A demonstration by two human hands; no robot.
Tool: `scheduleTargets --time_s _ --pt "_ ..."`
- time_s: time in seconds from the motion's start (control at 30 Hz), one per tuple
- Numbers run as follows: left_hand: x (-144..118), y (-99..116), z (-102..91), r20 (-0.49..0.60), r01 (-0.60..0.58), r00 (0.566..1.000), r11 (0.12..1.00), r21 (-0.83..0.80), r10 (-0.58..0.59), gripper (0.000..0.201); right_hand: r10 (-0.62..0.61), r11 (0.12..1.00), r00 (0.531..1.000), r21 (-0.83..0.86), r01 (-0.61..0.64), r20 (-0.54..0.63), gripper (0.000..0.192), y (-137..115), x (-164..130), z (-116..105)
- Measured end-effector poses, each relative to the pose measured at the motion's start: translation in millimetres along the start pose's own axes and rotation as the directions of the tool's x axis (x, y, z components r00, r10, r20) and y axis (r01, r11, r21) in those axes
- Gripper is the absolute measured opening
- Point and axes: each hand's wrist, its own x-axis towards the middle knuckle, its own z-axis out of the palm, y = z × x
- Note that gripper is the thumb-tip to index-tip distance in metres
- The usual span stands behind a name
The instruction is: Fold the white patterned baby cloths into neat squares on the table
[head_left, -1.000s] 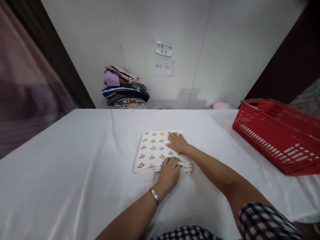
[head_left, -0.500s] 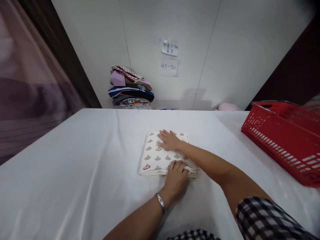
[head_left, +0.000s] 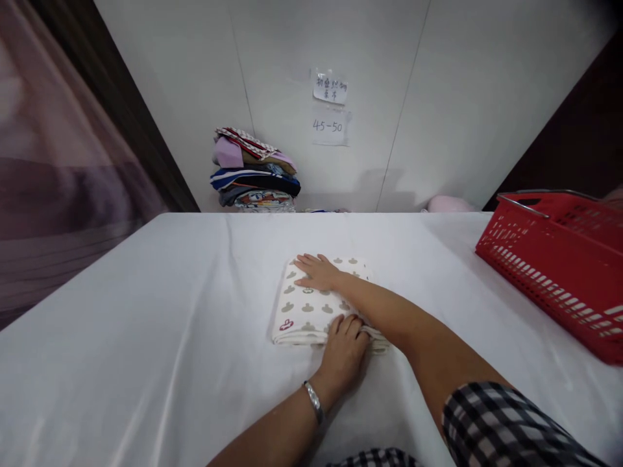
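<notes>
On a white-sheeted table (head_left: 146,337), mid-surface: folded patterned cloth (head_left: 304,308). Right hand (head_left: 316,272) flat, fingers spread, on its far part; left hand (head_left: 344,347) curled, gripping the near edge. Red basket (head_left: 559,256) on the table at right. Behind the table, a white panel wall with paper notes (head_left: 331,107); stacked fabrics (head_left: 253,172) at its base.

We see a folded cream cloth (head_left: 311,306) printed with small grey shapes and one red mark, lying flat as a neat rectangle at the counter's middle.
</notes>
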Motion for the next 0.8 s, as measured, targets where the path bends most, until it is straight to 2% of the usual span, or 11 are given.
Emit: scheduleTargets --time_s 0.07,0.17,0.23,0.37,0.47,0.6,0.73,0.8 --pt "0.4 0.2 -0.9 0.007 0.015 1.000 1.000 -0.018 -0.015 0.011 0.024 1.000 1.000 0.002 -0.024 -0.002 0.071 -2.6 -7.2 -4.9" --pt "1.1 1.0 -2.1 0.011 0.029 1.000 0.999 -0.027 -0.029 0.019 0.049 0.998 0.996 -0.024 -0.051 -0.074 0.069 3.5 -28.3 -12.6" --pt "1.6 1.2 -2.3 0.011 0.031 0.999 0.999 -0.014 -0.030 0.020 0.094 0.994 0.991 -0.047 -0.099 -0.100 0.069 17.3 -46.3 -15.4" --pt "2.5 0.2 -1.3 0.004 0.020 1.000 1.000 0.006 -0.020 0.020 0.278 0.960 0.959 0.000 -0.279 -0.062 0.071 53.9 -71.4 -14.9" --pt "2.6 -0.8 -0.9 0.002 0.014 1.000 1.000 0.013 -0.014 0.020 0.293 0.955 0.955 0.055 -0.290 -0.048 0.073 68.0 -73.0 -14.5" --pt "2.1 -0.7 -1.6 -0.001 0.010 1.000 1.000 0.018 -0.010 0.019 0.305 0.952 0.951 0.051 -0.303 -0.039 0.071 61.9 -72.5 -15.9" --pt "2.2 -0.1 -1.6 -0.001 0.003 1.000 1.000 0.019 -0.003 0.019 0.286 0.955 0.946 -0.040 -0.295 -0.151 0.068 49.3 -86.7 -7.6" --pt "2.7 0.1 -1.8 -0.001 0.004 1.000 1.000 0.019 -0.004 0.019 0.271 0.958 0.948 -0.046 -0.282 -0.167 0.064 46.8 -93.4 -2.0"
